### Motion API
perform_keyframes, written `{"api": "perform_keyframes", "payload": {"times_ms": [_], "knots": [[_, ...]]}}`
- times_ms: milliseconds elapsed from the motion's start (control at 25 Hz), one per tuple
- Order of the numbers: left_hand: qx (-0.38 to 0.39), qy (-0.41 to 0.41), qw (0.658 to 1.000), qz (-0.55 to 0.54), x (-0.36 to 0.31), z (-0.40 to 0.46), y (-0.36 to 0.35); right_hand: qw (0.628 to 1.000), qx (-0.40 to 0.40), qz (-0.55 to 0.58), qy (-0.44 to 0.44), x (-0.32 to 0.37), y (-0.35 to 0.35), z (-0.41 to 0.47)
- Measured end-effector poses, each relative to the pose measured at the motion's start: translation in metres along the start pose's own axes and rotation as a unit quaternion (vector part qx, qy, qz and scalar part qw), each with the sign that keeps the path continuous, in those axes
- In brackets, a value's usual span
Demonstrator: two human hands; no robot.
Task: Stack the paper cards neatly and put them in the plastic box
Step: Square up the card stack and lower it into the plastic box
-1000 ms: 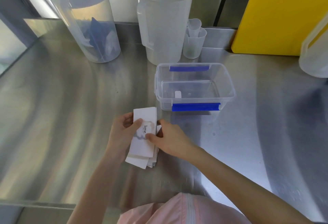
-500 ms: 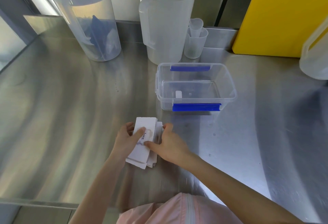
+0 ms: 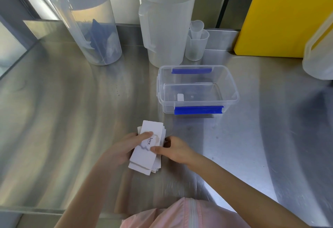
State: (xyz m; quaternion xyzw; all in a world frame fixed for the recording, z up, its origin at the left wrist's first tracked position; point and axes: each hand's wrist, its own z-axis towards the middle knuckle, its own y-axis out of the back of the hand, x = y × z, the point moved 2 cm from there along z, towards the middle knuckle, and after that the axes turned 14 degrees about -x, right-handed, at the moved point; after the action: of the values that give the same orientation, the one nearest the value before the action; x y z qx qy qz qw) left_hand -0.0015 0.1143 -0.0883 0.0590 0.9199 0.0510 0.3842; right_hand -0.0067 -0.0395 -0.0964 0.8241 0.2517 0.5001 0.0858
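Note:
A loose stack of white paper cards (image 3: 146,153) lies between both hands low over the steel counter; the top card reads "love." and the lower cards stick out unevenly at the near end. My left hand (image 3: 120,149) grips the stack's left side with the thumb on top. My right hand (image 3: 175,149) holds the right side, thumb on the top card. The clear plastic box (image 3: 197,90) with blue clips stands open a short way beyond and to the right, holding only a small white piece.
Behind the box stand a large translucent jug (image 3: 164,23), small measuring cups (image 3: 197,42) and a tall lidded container (image 3: 84,22) with blue contents. A yellow board (image 3: 282,14) leans at the back right; another translucent vessel (image 3: 319,54) sits at the right edge.
The card stack has shifted slightly and the hands have re-gripped its sides; the cards stay held in both hands near the same spot.

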Motion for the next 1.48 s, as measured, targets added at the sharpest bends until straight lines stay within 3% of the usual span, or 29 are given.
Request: {"api": "perform_keyframes", "payload": {"times_ms": [160, 360, 440, 600, 720, 840, 960, 1040, 1160, 1240, 1480], "knots": [[0.021, -0.004, 1.000, 0.002, -0.007, 0.003, -0.005, 1.000, 0.008, 0.026, -0.001, -0.005, 0.006, -0.003], [-0.029, -0.005, 1.000, 0.002, -0.006, -0.002, -0.018, 0.998, 0.021, 0.063, 0.011, -0.012, 0.012, -0.007], [-0.051, -0.010, 0.998, -0.039, -0.004, -0.006, -0.021, 0.997, 0.011, 0.077, 0.014, -0.012, 0.015, -0.008], [-0.051, -0.047, 0.970, -0.234, -0.004, -0.019, -0.042, 0.990, 0.004, 0.138, -0.007, -0.013, 0.020, -0.009], [-0.046, -0.083, 0.966, -0.242, -0.003, -0.021, -0.059, 0.985, -0.012, 0.169, -0.012, -0.016, 0.026, -0.011], [0.015, -0.117, 0.972, -0.203, -0.003, -0.019, -0.059, 0.995, -0.025, 0.088, 0.036, -0.015, 0.046, -0.014], [0.064, -0.156, 0.982, -0.083, -0.005, -0.015, -0.053, 0.984, -0.019, -0.109, 0.136, -0.009, 0.074, -0.017], [0.080, -0.203, 0.976, 0.012, -0.009, -0.014, -0.057, 0.941, -0.051, -0.265, 0.204, -0.006, 0.087, -0.015], [-0.022, -0.285, 0.932, 0.225, -0.009, -0.009, -0.065, 0.864, -0.093, -0.420, 0.262, -0.011, 0.081, -0.012], [-0.079, -0.289, 0.906, 0.299, -0.002, -0.006, -0.071, 0.842, -0.104, -0.461, 0.260, -0.024, 0.067, -0.013], [-0.088, -0.274, 0.924, 0.252, 0.008, 0.001, -0.080, 0.843, -0.119, -0.454, 0.262, -0.037, 0.064, -0.005]]}}
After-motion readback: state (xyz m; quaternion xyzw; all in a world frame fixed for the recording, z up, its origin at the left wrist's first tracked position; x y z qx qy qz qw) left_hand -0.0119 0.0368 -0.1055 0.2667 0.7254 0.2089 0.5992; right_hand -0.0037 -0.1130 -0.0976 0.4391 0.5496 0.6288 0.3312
